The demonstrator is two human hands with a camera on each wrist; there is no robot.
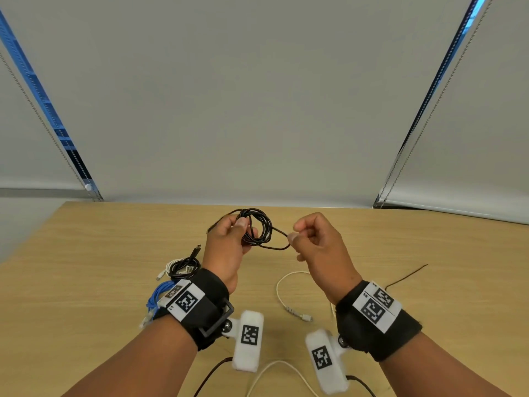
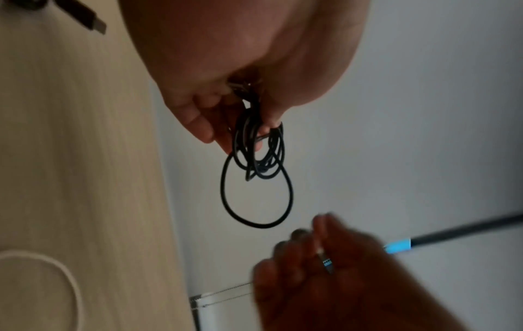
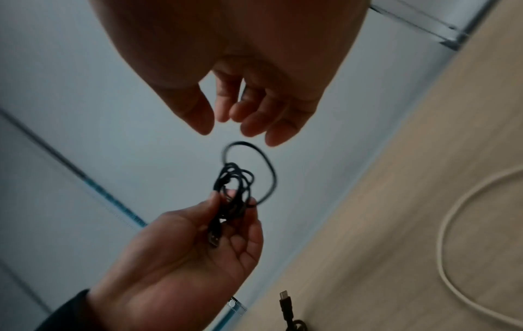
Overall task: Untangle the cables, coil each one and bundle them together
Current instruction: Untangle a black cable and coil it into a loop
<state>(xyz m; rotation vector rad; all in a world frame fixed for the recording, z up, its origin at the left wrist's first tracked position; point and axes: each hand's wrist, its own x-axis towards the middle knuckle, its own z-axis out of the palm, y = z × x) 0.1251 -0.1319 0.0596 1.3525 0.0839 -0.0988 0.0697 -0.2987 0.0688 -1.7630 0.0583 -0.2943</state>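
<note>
A thin black cable (image 1: 268, 224) is wound into a small coil, and my left hand (image 1: 246, 229) grips it between thumb and fingers above the wooden table (image 1: 100, 253). One wider loop (image 2: 224, 190) sticks out of the coil toward my right hand (image 1: 296, 236). In the right wrist view the right hand's fingertips (image 3: 251, 128) are loosely curled just short of that loop and hold nothing. The cable's plug (image 3: 213, 239) lies in my left palm.
A coiled black and white cable bundle (image 1: 183, 266) and a blue cable (image 1: 160, 296) lie on the table left of my left wrist. A loose white cable (image 1: 282, 293) with its connector (image 1: 306, 318) lies between my wrists. A thin dark wire (image 1: 406, 277) runs at the right.
</note>
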